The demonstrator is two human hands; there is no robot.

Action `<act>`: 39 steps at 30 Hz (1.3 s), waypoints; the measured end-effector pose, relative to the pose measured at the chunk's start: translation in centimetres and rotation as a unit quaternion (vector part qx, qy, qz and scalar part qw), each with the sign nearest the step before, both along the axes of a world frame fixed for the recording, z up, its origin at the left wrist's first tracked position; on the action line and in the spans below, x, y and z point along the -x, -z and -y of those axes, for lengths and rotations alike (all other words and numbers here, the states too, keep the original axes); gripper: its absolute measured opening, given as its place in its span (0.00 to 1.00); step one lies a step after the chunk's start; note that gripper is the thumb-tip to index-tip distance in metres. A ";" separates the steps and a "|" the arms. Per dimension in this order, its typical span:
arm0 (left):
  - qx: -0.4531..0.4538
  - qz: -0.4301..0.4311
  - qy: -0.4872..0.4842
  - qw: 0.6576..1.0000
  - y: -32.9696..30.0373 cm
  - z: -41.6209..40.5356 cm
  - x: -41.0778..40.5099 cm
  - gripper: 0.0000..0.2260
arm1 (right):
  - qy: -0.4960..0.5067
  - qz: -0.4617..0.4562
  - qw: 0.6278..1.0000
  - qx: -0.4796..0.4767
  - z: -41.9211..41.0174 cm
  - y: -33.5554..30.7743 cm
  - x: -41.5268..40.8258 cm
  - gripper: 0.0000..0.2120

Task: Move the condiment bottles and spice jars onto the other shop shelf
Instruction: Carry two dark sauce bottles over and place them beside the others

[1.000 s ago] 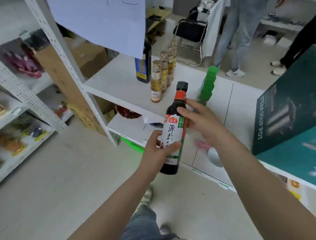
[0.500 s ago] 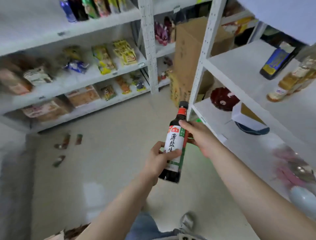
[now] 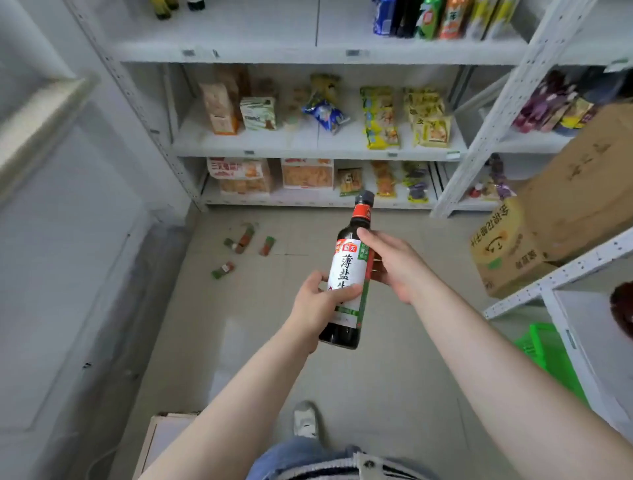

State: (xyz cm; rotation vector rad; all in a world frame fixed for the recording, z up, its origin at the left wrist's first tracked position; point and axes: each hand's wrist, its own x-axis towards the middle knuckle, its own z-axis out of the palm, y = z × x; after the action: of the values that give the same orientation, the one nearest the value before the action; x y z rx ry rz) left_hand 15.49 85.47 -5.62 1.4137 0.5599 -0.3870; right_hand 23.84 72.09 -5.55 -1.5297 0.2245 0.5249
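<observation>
A dark soy sauce bottle [image 3: 349,270] with a white label, red neck band and black cap is held upright in mid-air above the floor, tilted slightly right. My left hand [image 3: 317,303] wraps its lower half. My right hand [image 3: 394,263] holds its shoulder from the right side. Ahead stands a white shop shelf [image 3: 318,150] with snack packets on the middle and bottom levels. Its top level [image 3: 274,53] carries several bottles at the right [image 3: 438,17] and a few dark bottles at the left [image 3: 178,4].
Small packets [image 3: 239,245] lie scattered on the tiled floor. A cardboard box [image 3: 561,212] stands at the right, beside another white shelf [image 3: 548,281] with a green basket [image 3: 548,356] under it. A pale wall [image 3: 68,240] and a box corner [image 3: 161,438] are at the left.
The view has swung left, away from the shelf with the oil bottles and toward the snack shelf. Both hands still hold the soy sauce bottle the same way.
</observation>
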 end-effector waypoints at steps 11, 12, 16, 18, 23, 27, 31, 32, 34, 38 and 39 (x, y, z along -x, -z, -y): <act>0.017 0.012 -0.107 0.994 0.2 -14.2 -10.7 0.17 | -0.102 0.008 0.995 0.016 -16.5 -1.3 -13.0 0.11; 0.017 0.016 -0.113 0.993 0.3 -15.1 -12.2 0.17 | -0.108 0.013 0.994 0.016 -17.5 -1.4 -14.7 0.11; 0.015 0.039 -0.135 0.990 0.3 -18.5 -19.8 0.17 | -0.131 0.037 0.991 0.019 -21.4 -1.9 -22.7 0.12; 0.011 0.049 -0.147 0.988 -0.3 -20.2 -23.9 0.16 | -0.143 0.051 0.988 0.016 -23.5 -2.8 -26.9 0.10; 0.007 0.079 -0.181 0.980 -2.6 -25.1 -33.2 0.16 | -0.189 0.084 0.978 0.014 -29.2 -5.8 -37.1 0.10; -0.009 0.111 -0.202 0.973 -4.2 -29.6 -39.8 0.15 | -0.201 0.116 0.973 0.003 -34.0 -7.8 -43.9 0.13; -0.024 0.138 -0.192 0.971 -4.8 -34.5 -46.8 0.19 | -0.207 0.142 0.968 0.001 -38.6 -9.1 -50.9 0.16; -0.029 0.143 -0.188 0.971 -4.9 -35.9 -48.8 0.20 | -0.202 0.143 0.969 0.000 -39.8 -9.4 -52.7 0.16; -0.040 0.155 -0.174 0.972 -5.4 -38.6 -52.7 0.22 | -0.187 0.149 0.971 -0.002 -42.1 -10.2 -56.2 0.17; -0.055 0.170 -0.138 0.974 -6.9 -43.9 -59.6 0.26 | -0.159 0.159 0.974 0.002 -46.6 -11.8 -62.7 0.17; -0.055 0.174 -0.128 0.975 -7.2 -45.0 -61.2 0.25 | -0.152 0.161 0.975 0.001 -47.5 -12.1 -64.1 0.17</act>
State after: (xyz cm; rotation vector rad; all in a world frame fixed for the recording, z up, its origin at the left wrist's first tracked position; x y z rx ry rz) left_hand 76.64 130.46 1.60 1.4534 0.4726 0.1006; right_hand 87.95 119.61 6.57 -1.6353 -0.2635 0.5069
